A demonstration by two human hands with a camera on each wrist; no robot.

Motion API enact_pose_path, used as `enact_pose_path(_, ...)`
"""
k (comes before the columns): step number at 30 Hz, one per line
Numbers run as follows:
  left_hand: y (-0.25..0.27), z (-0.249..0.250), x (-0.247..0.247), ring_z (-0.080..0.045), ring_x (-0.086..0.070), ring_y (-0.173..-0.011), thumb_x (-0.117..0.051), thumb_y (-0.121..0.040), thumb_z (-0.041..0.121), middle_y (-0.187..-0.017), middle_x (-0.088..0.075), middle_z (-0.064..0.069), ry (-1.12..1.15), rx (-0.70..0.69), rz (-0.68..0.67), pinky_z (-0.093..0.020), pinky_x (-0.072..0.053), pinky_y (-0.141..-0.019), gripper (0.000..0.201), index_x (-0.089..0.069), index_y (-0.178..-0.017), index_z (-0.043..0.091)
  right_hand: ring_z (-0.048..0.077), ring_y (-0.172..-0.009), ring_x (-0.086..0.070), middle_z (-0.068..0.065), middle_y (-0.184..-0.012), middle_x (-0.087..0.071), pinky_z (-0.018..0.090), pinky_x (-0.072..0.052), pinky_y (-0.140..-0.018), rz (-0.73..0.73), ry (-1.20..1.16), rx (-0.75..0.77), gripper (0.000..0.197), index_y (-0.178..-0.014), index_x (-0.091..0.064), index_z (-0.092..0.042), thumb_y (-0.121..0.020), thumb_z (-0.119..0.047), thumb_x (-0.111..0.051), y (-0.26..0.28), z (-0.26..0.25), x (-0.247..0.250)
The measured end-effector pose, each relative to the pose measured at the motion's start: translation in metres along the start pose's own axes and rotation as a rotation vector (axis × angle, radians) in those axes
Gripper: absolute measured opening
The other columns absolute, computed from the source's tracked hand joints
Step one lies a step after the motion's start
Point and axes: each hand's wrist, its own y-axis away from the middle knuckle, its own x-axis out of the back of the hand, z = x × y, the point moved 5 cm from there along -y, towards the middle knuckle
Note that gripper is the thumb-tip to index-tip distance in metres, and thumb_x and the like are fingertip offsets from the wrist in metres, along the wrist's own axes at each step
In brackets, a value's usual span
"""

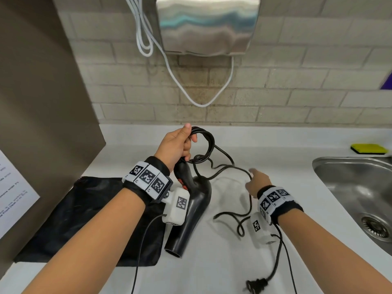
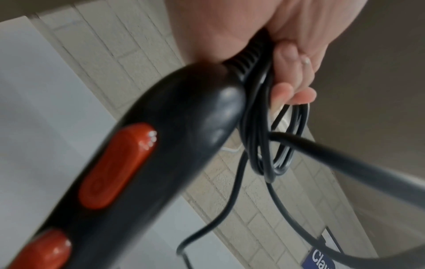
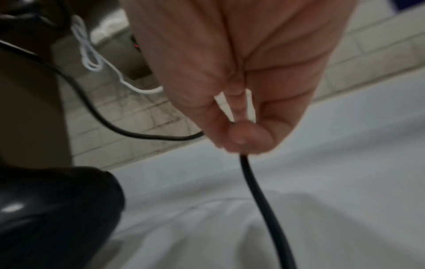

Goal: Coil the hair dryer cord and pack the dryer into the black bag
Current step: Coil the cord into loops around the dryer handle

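Note:
A black hair dryer (image 1: 191, 211) with red switches (image 2: 115, 163) hangs over the white counter, nozzle toward me. My left hand (image 1: 178, 145) grips the top of its handle together with a few loops of black cord (image 1: 203, 143); the wrist view shows the loops (image 2: 264, 127) under my curled fingers. To the right, my right hand (image 1: 256, 181) pinches the loose cord (image 3: 257, 196) between thumb and fingertips. The remaining cord trails across the counter to the plug (image 1: 255, 284) near the front edge. The black bag (image 1: 89, 219) lies flat at the left, under my left forearm.
A steel sink (image 1: 356, 194) is set into the counter (image 1: 212, 268) at the right, with a yellow sponge (image 1: 369, 148) behind it. A steel hand dryer (image 1: 205, 24) with white cables (image 1: 191, 90) hangs on the tiled wall. A brown partition (image 1: 42, 102) closes the left side.

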Motion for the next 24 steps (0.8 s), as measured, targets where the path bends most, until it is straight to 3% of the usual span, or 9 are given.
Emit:
enact_pose_path(2, 0.001, 0.0, -0.004, -0.006, -0.023, -0.036, -0.035, -0.099, 0.038, -0.042, -0.025, 0.012, -0.01, -0.005, -0.012, -0.018, -0.033, -0.042, 0.043, -0.051, -0.068, 0.012, 0.03, -0.12, -0.048, 0.017, -0.136, -0.043, 0.03, -0.039, -0.097, 0.092, -0.085, 0.234, 0.056, -0.139, -0.035, -0.011, -0.086, -0.005, -0.051, 0.009, -0.029, 0.004)
enact_pose_path(3, 0.001, 0.0, -0.006, -0.006, -0.023, -0.037, -0.035, -0.099, 0.037, -0.042, -0.025, 0.012, -0.015, -0.007, -0.017, -0.018, -0.033, -0.042, 0.043, -0.051, -0.068, 0.012, 0.025, -0.115, -0.051, 0.016, -0.135, -0.043, 0.028, -0.037, -0.098, 0.112, -0.155, 0.369, 0.056, -0.137, -0.038, -0.012, -0.084, -0.004, -0.054, 0.018, -0.046, 0.007)
enact_pose_path(6, 0.002, 0.001, -0.008, -0.006, -0.023, -0.037, -0.035, -0.099, 0.037, -0.043, -0.025, 0.011, -0.018, -0.011, -0.023, -0.018, -0.033, -0.041, 0.043, -0.052, -0.068, 0.012, -0.005, -0.072, -0.046, 0.004, -0.122, -0.049, 0.02, -0.038, -0.082, 0.035, -0.369, 0.583, 0.049, -0.128, -0.048, -0.015, -0.083, 0.003, -0.054, 0.035, -0.078, 0.004)
enact_pose_path(10, 0.002, 0.001, -0.011, -0.006, -0.023, -0.036, -0.036, -0.099, 0.038, -0.042, -0.025, 0.011, -0.018, -0.008, -0.024, -0.018, -0.033, -0.041, 0.044, -0.052, -0.068, 0.012, 0.0, -0.059, -0.05, -0.006, -0.095, -0.055, 0.006, -0.039, -0.055, -0.198, -0.503, 0.745, 0.038, -0.124, -0.048, -0.016, -0.092, 0.003, -0.044, 0.049, -0.104, -0.01)
enact_pose_path(14, 0.005, 0.002, -0.014, -0.007, -0.022, -0.036, -0.036, -0.099, 0.038, -0.042, -0.025, 0.011, -0.014, -0.01, -0.033, -0.018, -0.032, -0.041, 0.044, -0.052, -0.067, 0.012, -0.006, -0.047, -0.05, -0.003, -0.069, -0.056, 0.008, -0.039, -0.05, -0.078, -0.636, 0.608, 0.018, -0.099, -0.062, 0.0, -0.089, 0.004, -0.048, 0.04, -0.11, -0.008)
enact_pose_path(16, 0.004, 0.002, -0.013, -0.007, -0.022, -0.037, -0.036, -0.099, 0.037, -0.042, -0.025, 0.012, -0.016, -0.011, -0.032, -0.018, -0.032, -0.041, 0.044, -0.051, -0.067, 0.012, -0.006, -0.047, -0.051, -0.003, -0.062, -0.054, 0.01, -0.041, -0.056, 0.064, -0.63, 0.53, 0.021, -0.082, -0.062, -0.008, -0.088, 0.005, -0.047, 0.026, -0.1, -0.001)
enact_pose_path(18, 0.004, 0.002, -0.01, -0.006, -0.021, -0.036, -0.035, -0.099, 0.037, -0.041, -0.025, 0.012, -0.02, -0.009, -0.028, -0.019, -0.032, -0.041, 0.044, -0.051, -0.067, 0.012, 0.001, -0.049, -0.052, -0.002, -0.061, -0.052, 0.016, -0.044, -0.057, 0.151, -0.626, 0.355, 0.02, -0.082, -0.057, -0.01, -0.088, 0.004, -0.044, 0.009, -0.078, 0.008)
enact_pose_path(21, 0.003, 0.002, -0.005, -0.006, -0.022, -0.036, -0.035, -0.099, 0.038, -0.041, -0.025, 0.012, -0.017, -0.007, -0.022, -0.019, -0.033, -0.042, 0.044, -0.051, -0.068, 0.012, 0.021, -0.059, -0.05, 0.008, -0.068, -0.058, 0.025, -0.042, -0.053, 0.162, -0.495, 0.072, 0.014, -0.086, -0.058, -0.007, -0.091, -0.006, -0.046, -0.009, -0.036, 0.021)
enact_pose_path(24, 0.003, 0.003, -0.007, -0.006, -0.022, -0.036, -0.034, -0.099, 0.038, -0.04, -0.025, 0.013, -0.019, -0.001, -0.029, -0.018, -0.032, -0.041, 0.045, -0.051, -0.068, 0.011, 0.022, -0.071, -0.051, 0.019, -0.094, -0.065, 0.025, -0.042, -0.064, 0.121, -0.401, -0.042, 0.018, -0.096, -0.062, -0.005, -0.091, -0.007, -0.045, -0.016, -0.013, 0.023)
